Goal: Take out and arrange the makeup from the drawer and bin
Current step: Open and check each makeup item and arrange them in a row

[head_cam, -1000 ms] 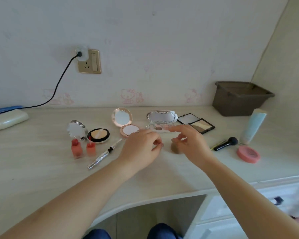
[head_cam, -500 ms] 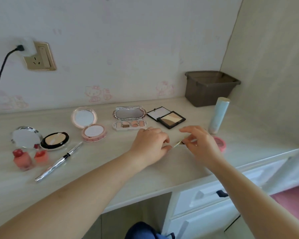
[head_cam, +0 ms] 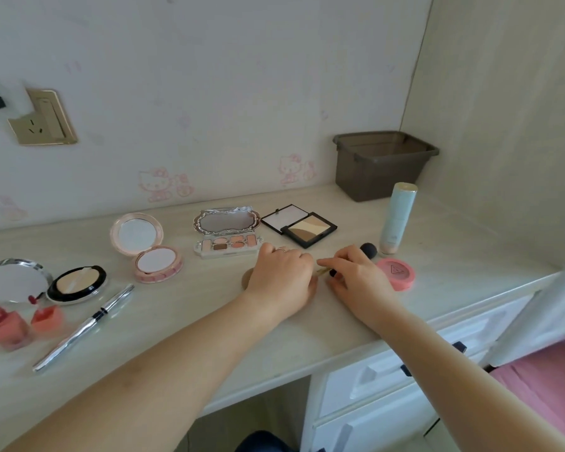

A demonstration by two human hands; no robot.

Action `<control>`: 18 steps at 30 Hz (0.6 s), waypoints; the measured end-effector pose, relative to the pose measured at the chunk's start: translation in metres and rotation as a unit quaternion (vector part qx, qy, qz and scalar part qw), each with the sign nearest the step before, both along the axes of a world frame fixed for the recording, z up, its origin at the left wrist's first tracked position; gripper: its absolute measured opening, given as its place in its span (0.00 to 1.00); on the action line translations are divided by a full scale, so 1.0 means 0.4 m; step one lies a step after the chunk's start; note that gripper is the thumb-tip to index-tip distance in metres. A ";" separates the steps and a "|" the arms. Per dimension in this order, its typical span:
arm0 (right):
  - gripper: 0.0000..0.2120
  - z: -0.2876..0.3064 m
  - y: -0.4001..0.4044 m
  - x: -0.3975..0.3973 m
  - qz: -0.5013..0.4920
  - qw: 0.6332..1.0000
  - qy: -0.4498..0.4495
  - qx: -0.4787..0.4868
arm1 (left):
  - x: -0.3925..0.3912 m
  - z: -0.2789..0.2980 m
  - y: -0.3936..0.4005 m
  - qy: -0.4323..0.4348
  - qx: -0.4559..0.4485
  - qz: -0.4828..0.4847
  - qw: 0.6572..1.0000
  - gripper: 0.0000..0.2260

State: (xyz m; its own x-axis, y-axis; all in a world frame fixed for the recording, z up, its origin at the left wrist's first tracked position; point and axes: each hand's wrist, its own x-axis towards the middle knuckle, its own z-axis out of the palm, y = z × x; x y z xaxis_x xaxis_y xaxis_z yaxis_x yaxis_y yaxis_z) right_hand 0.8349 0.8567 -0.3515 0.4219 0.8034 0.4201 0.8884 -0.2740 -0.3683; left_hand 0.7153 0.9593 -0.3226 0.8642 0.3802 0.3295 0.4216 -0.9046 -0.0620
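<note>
two hands [head_cam: 282, 275] [head_cam: 359, 277] meet over one slim brush [head_cam: 323, 272], right fingers pinching it, left grip unclear, beside four open compacts [head_cam: 147, 246].

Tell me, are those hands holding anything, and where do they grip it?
The right hand pinches a small makeup brush by its handle, near the gold ferrule. The left hand rests beside it; whether it grips anything cannot be told.

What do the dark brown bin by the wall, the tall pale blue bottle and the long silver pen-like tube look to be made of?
The dark brown bin: likely plastic, semi-translucent, with a moulded rim. The tall pale blue bottle: probably matte plastic, with no sharp glints; its base looks clear. The long silver pen-like tube: bright streaky reflections suggest metal or metallised plastic; I cannot tell which.
</note>
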 end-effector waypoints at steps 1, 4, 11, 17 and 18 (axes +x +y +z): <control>0.16 0.000 0.007 -0.003 -0.006 1.000 -0.014 -0.004 | -0.005 0.001 0.002 -0.010 -0.005 0.002 1.000 0.11; 0.13 0.008 0.033 -0.014 -0.015 0.999 -0.048 -0.003 | -0.029 0.010 0.012 -0.061 -0.026 0.010 0.998 0.11; 0.07 0.038 0.089 -0.082 0.024 0.988 -0.030 0.147 | -0.156 0.063 0.032 -0.199 -0.280 0.008 0.939 0.09; 0.16 0.100 0.128 -0.222 0.092 0.940 0.225 0.239 | -0.277 0.109 0.086 -0.279 -0.362 0.004 0.889 0.15; 0.16 0.108 0.137 -0.244 0.092 0.930 0.258 0.245 | -0.293 0.111 0.092 -0.287 -0.363 -0.003 0.886 0.15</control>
State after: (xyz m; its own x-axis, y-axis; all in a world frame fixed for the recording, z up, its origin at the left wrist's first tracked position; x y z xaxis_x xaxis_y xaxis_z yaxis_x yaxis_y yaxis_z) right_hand 0.7374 0.9114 -0.3084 0.5441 0.6471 0.5340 0.5736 0.1776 -0.7997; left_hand 0.5980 0.9962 -0.2783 0.6366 0.6679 0.3855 0.1899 -0.6202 0.7611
